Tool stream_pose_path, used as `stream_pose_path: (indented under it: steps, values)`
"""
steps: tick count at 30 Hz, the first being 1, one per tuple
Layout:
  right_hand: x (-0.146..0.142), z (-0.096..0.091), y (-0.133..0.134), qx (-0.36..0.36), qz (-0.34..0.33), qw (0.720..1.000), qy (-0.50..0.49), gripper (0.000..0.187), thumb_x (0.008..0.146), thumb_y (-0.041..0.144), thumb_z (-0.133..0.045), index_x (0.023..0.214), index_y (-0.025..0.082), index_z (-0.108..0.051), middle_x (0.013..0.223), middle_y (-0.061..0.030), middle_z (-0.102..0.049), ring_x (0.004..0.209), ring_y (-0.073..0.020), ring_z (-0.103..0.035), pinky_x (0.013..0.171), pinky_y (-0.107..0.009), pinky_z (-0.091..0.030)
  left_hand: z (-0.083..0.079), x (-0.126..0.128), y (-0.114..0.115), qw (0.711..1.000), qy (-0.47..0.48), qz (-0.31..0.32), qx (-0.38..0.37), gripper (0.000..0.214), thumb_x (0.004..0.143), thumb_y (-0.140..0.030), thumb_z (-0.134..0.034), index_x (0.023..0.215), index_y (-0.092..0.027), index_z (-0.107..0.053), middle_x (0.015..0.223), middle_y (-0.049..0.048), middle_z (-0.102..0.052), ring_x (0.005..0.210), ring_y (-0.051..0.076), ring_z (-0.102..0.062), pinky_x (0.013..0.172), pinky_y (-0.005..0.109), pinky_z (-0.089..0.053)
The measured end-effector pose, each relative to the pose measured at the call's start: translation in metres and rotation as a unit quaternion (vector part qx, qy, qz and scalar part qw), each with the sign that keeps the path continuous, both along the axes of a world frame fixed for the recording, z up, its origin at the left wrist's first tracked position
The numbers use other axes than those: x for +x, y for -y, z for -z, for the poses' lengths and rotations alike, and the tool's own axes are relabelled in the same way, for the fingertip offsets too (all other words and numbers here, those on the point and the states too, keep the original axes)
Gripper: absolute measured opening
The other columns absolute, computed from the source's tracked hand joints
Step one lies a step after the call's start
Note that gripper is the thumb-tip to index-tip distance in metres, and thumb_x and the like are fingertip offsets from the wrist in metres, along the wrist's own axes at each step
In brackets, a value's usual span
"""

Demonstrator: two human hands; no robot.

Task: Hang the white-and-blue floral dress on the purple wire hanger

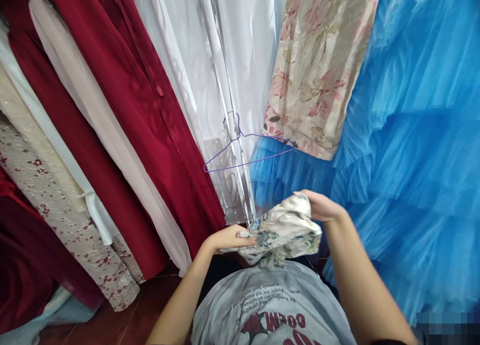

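Both my hands hold a small bundled garment of pale cloth with a blue-green flower print, close to my chest. My left hand pinches its left edge with closed fingers. My right hand grips the top of the bundle from the right, fingers curled over the cloth. Just above and beyond the bundle hangs an empty purple wire hanger, hooked in front of white sheer fabric.
Hanging garments fill the view: dark red dresses, white sheer cloth, a cream floral dress and a big blue tulle gown. At left hangs beige cloth with red flowers. A dark wooden floor shows below.
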State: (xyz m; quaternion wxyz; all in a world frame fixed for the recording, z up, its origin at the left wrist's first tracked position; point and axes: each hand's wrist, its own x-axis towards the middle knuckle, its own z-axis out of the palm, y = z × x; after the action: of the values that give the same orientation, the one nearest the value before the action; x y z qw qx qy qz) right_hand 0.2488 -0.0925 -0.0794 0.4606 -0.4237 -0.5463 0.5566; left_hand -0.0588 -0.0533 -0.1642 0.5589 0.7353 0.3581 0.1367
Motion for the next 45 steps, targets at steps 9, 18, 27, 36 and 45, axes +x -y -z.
stream_pose_path:
  steps: [9,18,27,36,45]
  values:
    - [0.008,-0.054,-0.064,0.197,-0.11,0.906,0.358,0.045,0.07,0.025,-0.079,0.115,0.018,-0.074,0.092,-0.0054,-0.076,0.076,-0.0215,-0.067,0.064,-0.025,-0.049,-0.081,-0.092,-0.064,0.94,0.118,-0.287,0.138,0.023,0.078,-0.015,-0.067,0.057,-0.024,-0.067,0.062,0.0022,-0.066,0.079,0.022,-0.068,0.076,0.024,-0.05]
    - [-0.036,-0.024,-0.177,0.263,0.117,0.848,0.446,0.022,0.085,0.022,-0.065,0.102,0.011,-0.076,0.102,-0.0157,-0.077,0.093,-0.0264,-0.069,0.078,-0.028,-0.046,-0.138,-0.088,-0.133,0.881,0.168,-0.352,0.266,0.028,0.07,0.0,-0.064,0.055,-0.023,-0.058,0.073,0.0028,-0.069,0.095,0.023,-0.064,0.1,0.031,-0.045]
    - [-0.056,-0.013,-0.149,0.297,0.108,0.78,0.54,0.019,0.088,0.026,-0.062,0.078,0.017,-0.074,0.088,-0.0183,-0.077,0.087,-0.0304,-0.071,0.07,-0.03,-0.043,-0.184,-0.035,-0.132,0.885,0.156,-0.24,0.368,0.027,0.066,0.004,-0.064,0.056,-0.02,-0.057,0.1,0.0092,-0.072,0.119,0.027,-0.058,0.114,0.039,-0.035]
    - [0.011,-0.024,-0.097,0.334,0.215,0.763,0.509,0.057,0.093,0.027,-0.052,0.148,0.014,-0.043,0.1,-0.0128,-0.077,0.091,-0.0309,-0.071,0.075,-0.033,-0.046,-0.172,-0.018,-0.12,0.85,0.09,-0.203,0.477,0.016,0.064,-0.008,-0.071,0.076,-0.018,-0.07,0.078,0.0009,-0.064,0.078,0.017,-0.056,0.077,0.024,-0.042]
    - [0.058,-0.07,-0.116,0.296,0.123,0.875,0.364,0.045,0.081,0.056,-0.069,0.075,0.011,-0.074,0.061,-0.0053,-0.068,0.057,-0.0192,-0.061,0.055,-0.027,-0.041,-0.177,-0.041,-0.142,0.814,0.074,-0.303,0.491,0.036,0.073,-0.03,-0.071,0.104,-0.021,-0.054,0.103,0.0034,-0.065,0.082,0.016,-0.059,0.08,0.028,-0.043]
